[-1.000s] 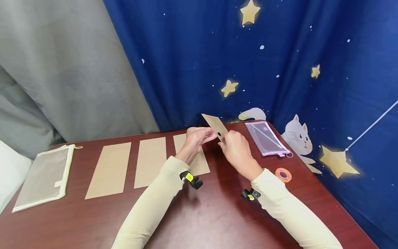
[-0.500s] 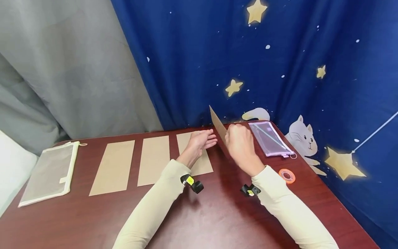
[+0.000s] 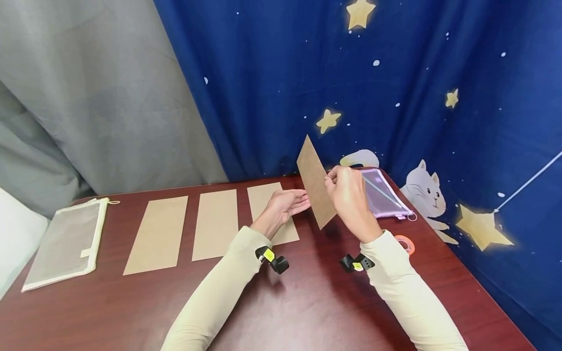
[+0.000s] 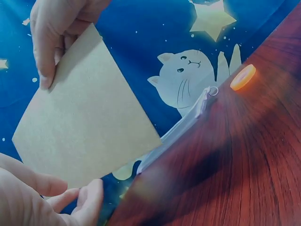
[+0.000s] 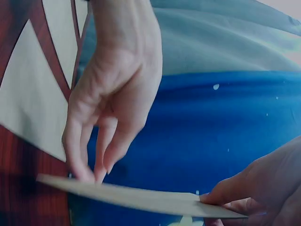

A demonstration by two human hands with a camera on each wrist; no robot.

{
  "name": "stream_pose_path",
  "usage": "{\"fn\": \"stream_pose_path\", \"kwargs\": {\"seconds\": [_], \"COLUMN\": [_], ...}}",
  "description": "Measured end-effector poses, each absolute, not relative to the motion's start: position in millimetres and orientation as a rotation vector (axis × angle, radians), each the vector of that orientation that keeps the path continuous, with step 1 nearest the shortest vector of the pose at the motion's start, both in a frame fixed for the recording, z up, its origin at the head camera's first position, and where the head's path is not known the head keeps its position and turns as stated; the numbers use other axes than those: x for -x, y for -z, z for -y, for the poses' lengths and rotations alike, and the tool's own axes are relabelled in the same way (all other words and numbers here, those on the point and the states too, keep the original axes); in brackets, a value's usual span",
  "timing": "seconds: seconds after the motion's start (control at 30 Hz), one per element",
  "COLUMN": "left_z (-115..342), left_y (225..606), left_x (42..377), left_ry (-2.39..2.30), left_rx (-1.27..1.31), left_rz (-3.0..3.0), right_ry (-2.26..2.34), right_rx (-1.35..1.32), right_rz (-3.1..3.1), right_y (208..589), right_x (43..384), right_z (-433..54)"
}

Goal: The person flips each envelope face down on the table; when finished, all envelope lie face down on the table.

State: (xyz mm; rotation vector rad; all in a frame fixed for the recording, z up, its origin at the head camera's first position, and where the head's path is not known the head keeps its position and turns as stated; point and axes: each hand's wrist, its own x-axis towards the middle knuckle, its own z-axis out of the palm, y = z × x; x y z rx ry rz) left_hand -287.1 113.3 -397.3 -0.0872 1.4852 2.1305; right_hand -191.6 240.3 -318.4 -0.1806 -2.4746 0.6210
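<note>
A stiff rectangle of brown kraft paper [image 3: 317, 187] is held up off the table, tilted. My right hand [image 3: 349, 195] pinches its right-hand edge between thumb and fingers, seen also in the right wrist view, where the right hand [image 5: 263, 188] grips one end. My left hand [image 3: 283, 207] is palm up with its fingers extended, and its fingertips meet the lower left side of the paper. In the left wrist view the left hand [image 4: 51, 197] lies at the paper's bottom edge, without curling round it. Three similar brown paper rectangles [image 3: 157, 235] lie in a row on the table.
A white-edged mesh zip pouch [image 3: 66, 243] lies at the table's far left. At right are a purple-edged mesh pouch [image 3: 382, 192] and an orange ring-shaped roll [image 3: 407, 243], partly behind the right sleeve. Grey and blue curtains [image 3: 263, 87] hang behind the table.
My right hand has raised and turned the paper, so its broad face now shows. The left hand has opened its fingers from near the paper and come back to its lower side.
</note>
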Motion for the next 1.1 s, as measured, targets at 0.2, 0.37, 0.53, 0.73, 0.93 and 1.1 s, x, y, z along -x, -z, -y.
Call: {"fn": "stream_pose_path", "kwargs": {"seconds": [0.2, 0.37, 0.53, 0.73, 0.93, 1.1], "left_z": [-110, -107, -108, -114, -117, -120], "left_y": [401, 401, 404, 417, 425, 428], "left_x": [287, 286, 285, 283, 285, 289], "left_ry": [-2.180, -2.210, -2.201, -2.089, -1.830, -1.490], "left_rx": [0.066, 0.031, -0.009, -0.083, -0.152, -0.231], "left_rz": [-1.596, -1.668, -1.765, -2.041, -2.390, -2.706], "right_ry": [-0.775, -0.832, -0.928, -1.201, -1.215, -1.041], "right_rx": [0.200, 0.224, 0.325, 0.506, 0.548, 0.513], "right_rz": [2.518, 2.531, 2.511, 2.447, 2.502, 2.561], "right_y": [323, 336, 356, 382, 405, 415], "right_x": [194, 199, 207, 218, 229, 233], "right_z": [-267, -289, -301, -312, -316, -315]}}
